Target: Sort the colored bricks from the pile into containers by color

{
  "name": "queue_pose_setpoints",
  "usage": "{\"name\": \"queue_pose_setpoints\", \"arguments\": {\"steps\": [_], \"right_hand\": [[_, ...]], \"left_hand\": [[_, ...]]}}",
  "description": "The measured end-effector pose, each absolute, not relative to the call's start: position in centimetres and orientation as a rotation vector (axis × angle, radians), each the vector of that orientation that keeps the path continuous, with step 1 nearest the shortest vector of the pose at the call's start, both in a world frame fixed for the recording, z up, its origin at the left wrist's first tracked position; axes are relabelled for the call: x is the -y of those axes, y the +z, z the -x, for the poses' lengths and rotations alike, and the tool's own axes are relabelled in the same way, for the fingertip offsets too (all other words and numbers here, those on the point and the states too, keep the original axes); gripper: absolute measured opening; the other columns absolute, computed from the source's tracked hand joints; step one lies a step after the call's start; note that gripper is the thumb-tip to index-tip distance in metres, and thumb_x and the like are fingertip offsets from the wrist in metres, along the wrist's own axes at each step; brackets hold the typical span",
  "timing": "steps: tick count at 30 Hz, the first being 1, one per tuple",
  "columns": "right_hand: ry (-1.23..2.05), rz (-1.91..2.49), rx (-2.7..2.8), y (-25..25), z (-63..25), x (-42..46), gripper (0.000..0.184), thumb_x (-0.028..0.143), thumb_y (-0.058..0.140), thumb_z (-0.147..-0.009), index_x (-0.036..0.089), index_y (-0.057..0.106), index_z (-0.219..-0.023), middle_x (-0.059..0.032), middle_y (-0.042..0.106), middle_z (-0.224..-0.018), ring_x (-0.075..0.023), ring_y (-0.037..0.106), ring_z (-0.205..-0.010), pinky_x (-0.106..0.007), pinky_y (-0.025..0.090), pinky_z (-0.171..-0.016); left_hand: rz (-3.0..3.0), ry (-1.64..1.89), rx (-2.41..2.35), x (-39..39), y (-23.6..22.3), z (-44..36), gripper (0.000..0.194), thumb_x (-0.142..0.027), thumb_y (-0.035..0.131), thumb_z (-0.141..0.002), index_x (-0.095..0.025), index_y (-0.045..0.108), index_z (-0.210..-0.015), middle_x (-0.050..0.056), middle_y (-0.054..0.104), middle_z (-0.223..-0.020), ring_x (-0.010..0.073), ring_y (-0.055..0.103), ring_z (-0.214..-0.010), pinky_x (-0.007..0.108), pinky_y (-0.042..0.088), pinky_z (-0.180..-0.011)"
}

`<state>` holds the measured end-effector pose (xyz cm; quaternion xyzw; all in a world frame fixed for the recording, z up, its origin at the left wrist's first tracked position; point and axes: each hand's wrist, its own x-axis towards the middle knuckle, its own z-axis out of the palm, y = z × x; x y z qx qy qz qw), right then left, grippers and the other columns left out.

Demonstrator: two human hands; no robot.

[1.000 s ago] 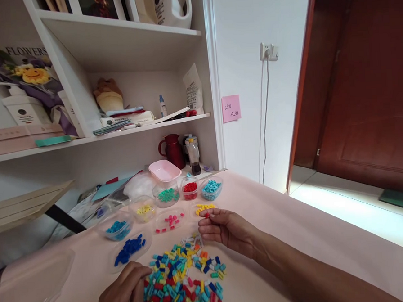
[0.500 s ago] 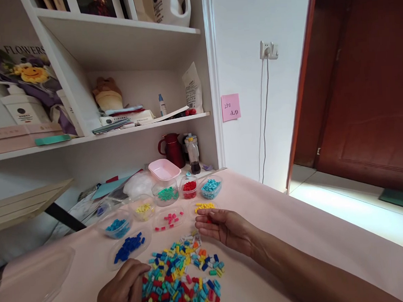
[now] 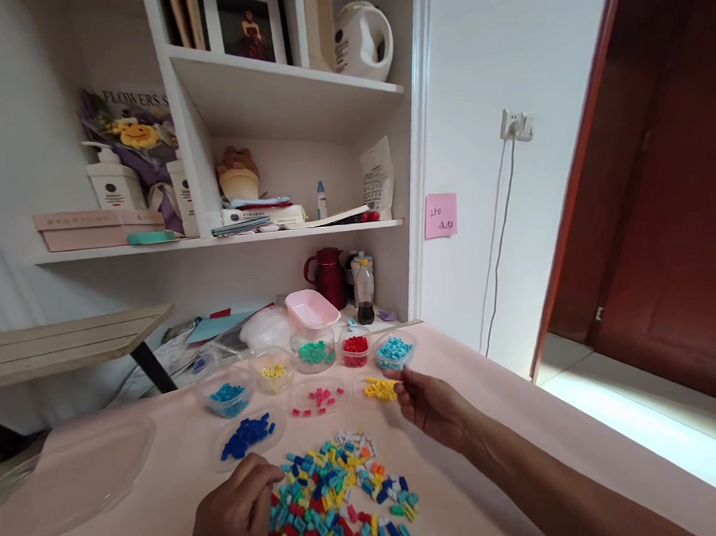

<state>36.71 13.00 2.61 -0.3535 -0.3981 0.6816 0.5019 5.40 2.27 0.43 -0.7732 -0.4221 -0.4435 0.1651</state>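
A loose pile of small coloured toy bricks [image 3: 337, 493] lies at the front of the table. My left hand [image 3: 234, 510] rests at the pile's left edge, fingers curled; their inner side is hidden. My right hand [image 3: 434, 408] is raised just right of the shallow tray of yellow bricks [image 3: 379, 389], thumb and fingers drawn together. Whatever they hold does not show. Behind it stand clear tubs with light blue bricks [image 3: 394, 350], red bricks [image 3: 356, 346] and green bricks [image 3: 315, 352]. Pink bricks [image 3: 320, 398] and dark blue bricks [image 3: 248, 436] lie in shallow trays.
Further left are tubs of blue bricks [image 3: 227, 393] and pale yellow bricks [image 3: 273, 372]. A clear lid [image 3: 98, 473] lies on the left of the table. At the back stand a pink basin [image 3: 312, 309], a dark red jug [image 3: 330, 279] and a bottle [image 3: 365, 292], below shelves.
My right hand has closed from an opened palm showing a red brick; that brick is out of sight now. The view has swung left and up. My left hand keeps its place by the pile.
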Motion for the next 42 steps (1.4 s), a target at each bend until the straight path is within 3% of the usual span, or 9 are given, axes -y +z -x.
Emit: {"name": "queue_pose_setpoints", "arguments": {"steps": [5,8,12,16,19,21,25,33,42], "right_hand": [[1.394,0.883,0.947,6.4,-36.5,-19.1,0.032,0.043,0.043,-0.093,0.018,0.064,-0.093,-0.0046,0.06,-0.069,-0.0165,0.059,-0.062,-0.03,0.053,-0.062],[1.33,0.912,0.947,8.4,-34.8,-22.1,0.045,0.052,0.032,-0.094,0.02,0.064,-0.101,-0.0077,0.065,-0.091,-0.0185,0.061,-0.086,-0.033,0.051,-0.079],[1.314,0.943,1.05,9.5,-32.2,-23.4,0.054,0.063,0.035,-0.089,0.023,0.065,-0.109,-0.0091,0.054,-0.131,-0.0267,0.045,-0.123,-0.048,0.032,-0.103],[1.263,0.985,1.131,9.6,-31.2,-22.4,0.053,0.064,0.044,-0.085,0.025,0.065,-0.114,-0.0045,0.039,-0.147,-0.0297,0.023,-0.138,-0.053,0.011,-0.11],[1.266,0.926,1.135,9.3,-31.5,-20.2,0.049,0.061,0.041,-0.088,0.026,0.064,-0.113,-0.0051,0.048,-0.14,-0.0258,0.038,-0.129,-0.045,0.028,-0.105],[1.342,0.84,1.152,8.7,-31.9,-17.8,0.045,0.057,0.045,-0.088,0.022,0.066,-0.105,-0.0089,0.061,-0.121,-0.0231,0.056,-0.108,-0.036,0.042,-0.09],[1.375,0.892,1.467,7.0,-32.4,-12.1,0.039,0.052,0.051,-0.087,0.017,0.069,-0.092,-0.0052,0.065,-0.081,-0.0149,0.056,-0.066,-0.026,0.042,-0.059],[0.716,1.181,2.061,4.0,-34.2,-8.9,0.02,0.031,0.052,-0.087,0.023,0.07,-0.089,-0.0053,0.065,-0.096,-0.0197,0.058,-0.084,-0.031,0.044,-0.069],[0.629,1.018,2.226,3.4,-35.7,-8.5,0.026,0.02,0.05,-0.087,0.028,0.067,-0.105,-0.0054,0.059,-0.1,-0.0178,0.058,-0.085,-0.031,0.049,-0.071]], "left_hand": [[2.195,-1.27,1.193,-2.1,0.8,-5.7,0.023,-0.012,0.044,-0.084,-0.024,0.063,-0.079,-0.002,0.067,-0.071,0.0082,0.066,-0.059,0.012,0.049,-0.055],[2.218,-1.257,1.214,-2.2,0.7,-5.6,0.024,-0.011,0.042,-0.084,-0.024,0.062,-0.079,-0.002,0.066,-0.069,0.0084,0.066,-0.058,0.012,0.049,-0.054],[2.217,-1.241,1.24,-2.2,0.3,-5.5,0.026,-0.009,0.04,-0.084,-0.024,0.061,-0.078,-0.002,0.064,-0.068,0.0084,0.064,-0.056,0.012,0.048,-0.052],[2.209,-1.24,1.293,-2.2,0.1,-5.5,0.027,-0.007,0.04,-0.083,-0.023,0.06,-0.077,-0.002,0.063,-0.067,0.008,0.061,-0.051,0.013,0.047,-0.049],[2.18,-1.278,1.337,-2.2,0.0,-5.5,0.028,-0.007,0.04,-0.083,-0.023,0.061,-0.077,-0.002,0.063,-0.068,0.0091,0.062,-0.055,0.015,0.047,-0.052],[2.178,-1.306,1.373,-2.2,-0.1,-5.5,0.028,-0.007,0.039,-0.084,-0.023,0.061,-0.079,-0.002,0.063,-0.071,0.0092,0.063,-0.057,0.015,0.047,-0.054],[2.214,-1.333,1.419,-2.0,-0.1,-5.5,0.028,-0.008,0.039,-0.086,-0.022,0.062,-0.08,-0.002,0.063,-0.073,0.0095,0.063,-0.063,0.016,0.047,-0.057],[2.261,-1.346,1.413,-1.9,0.0,-5.6,0.026,-0.008,0.041,-0.087,-0.022,0.062,-0.083,-0.001,0.064,-0.076,0.0094,0.063,-0.066,0.017,0.046,-0.061],[2.265,-1.331,1.353,-1.8,0.6,-5.7,0.023,-0.008,0.043,-0.086,-0.022,0.061,-0.083,-0.001,0.064,-0.076,0.0088,0.063,-0.064,0.016,0.046,-0.058]]}}
